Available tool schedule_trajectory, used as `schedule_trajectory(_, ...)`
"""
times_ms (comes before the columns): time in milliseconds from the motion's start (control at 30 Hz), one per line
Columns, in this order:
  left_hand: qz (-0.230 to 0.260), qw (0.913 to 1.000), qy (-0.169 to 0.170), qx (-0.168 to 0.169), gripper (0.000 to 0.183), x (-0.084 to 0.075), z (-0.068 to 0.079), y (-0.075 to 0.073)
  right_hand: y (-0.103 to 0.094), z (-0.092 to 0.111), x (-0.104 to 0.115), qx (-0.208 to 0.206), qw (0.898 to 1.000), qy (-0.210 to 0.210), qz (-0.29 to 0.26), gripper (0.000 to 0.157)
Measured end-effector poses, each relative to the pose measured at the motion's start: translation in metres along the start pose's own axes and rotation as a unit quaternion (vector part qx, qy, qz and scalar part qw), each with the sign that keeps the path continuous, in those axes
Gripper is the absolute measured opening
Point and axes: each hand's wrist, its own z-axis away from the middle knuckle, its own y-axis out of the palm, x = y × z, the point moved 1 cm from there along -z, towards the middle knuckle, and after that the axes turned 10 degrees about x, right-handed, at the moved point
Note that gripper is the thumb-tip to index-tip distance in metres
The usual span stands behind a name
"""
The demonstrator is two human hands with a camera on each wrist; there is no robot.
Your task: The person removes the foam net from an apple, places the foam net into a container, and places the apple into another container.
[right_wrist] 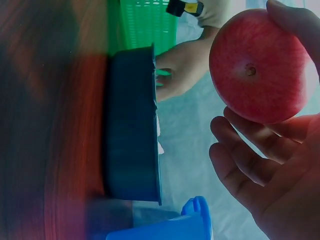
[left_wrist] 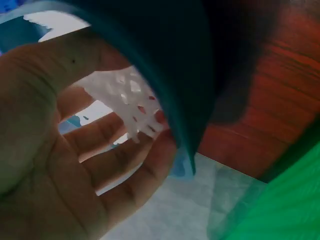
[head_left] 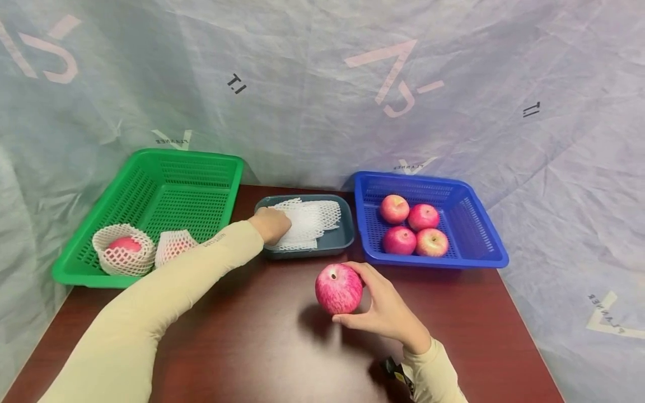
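My right hand holds a red apple above the table, thumb and fingers around its side; the right wrist view shows the same apple with its stem hollow toward the camera. My left hand reaches into the dark teal tray, where white foam net sleeves lie in a pile. In the left wrist view its thumb and fingers close around the mesh of one foam net sleeve, near the tray's rim. The tray wall hides part of that sleeve.
At left stands a green basket with two net-wrapped apples near its front. A blue basket at right holds several bare apples. All stand on a dark red-brown table before a grey sheet.
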Motion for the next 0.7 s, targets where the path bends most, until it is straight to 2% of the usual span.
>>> schedule_trajectory(167,0.024,0.9997,-0.001,-0.005,0.021,0.005,0.001,0.002,-0.001,0.000,-0.002,-0.006,1.000,-0.003,0.002,0.088)
schedule_trajectory(267,0.040,0.9987,-0.001,-0.031,0.026,0.008,0.013,0.000,-0.004,0.000,-0.001,-0.010,1.000,-0.001,0.000,0.087)
schedule_trajectory(367,0.055,0.9953,-0.008,-0.079,0.036,0.010,0.036,-0.002,-0.007,-0.001,0.001,-0.008,1.000,0.009,-0.002,0.087)
schedule_trajectory(467,0.052,0.9886,-0.007,-0.141,0.042,0.008,0.068,-0.005,-0.010,0.001,0.002,-0.009,1.000,0.019,-0.002,0.087)
schedule_trajectory(567,0.050,0.9773,-0.001,-0.206,0.039,0.003,0.102,-0.002,-0.011,0.004,0.002,-0.014,0.999,0.029,0.004,0.087)
schedule_trajectory(700,0.058,0.9591,0.006,-0.277,0.032,-0.005,0.138,0.014,-0.012,0.009,0.000,-0.018,0.999,0.038,0.008,0.087)
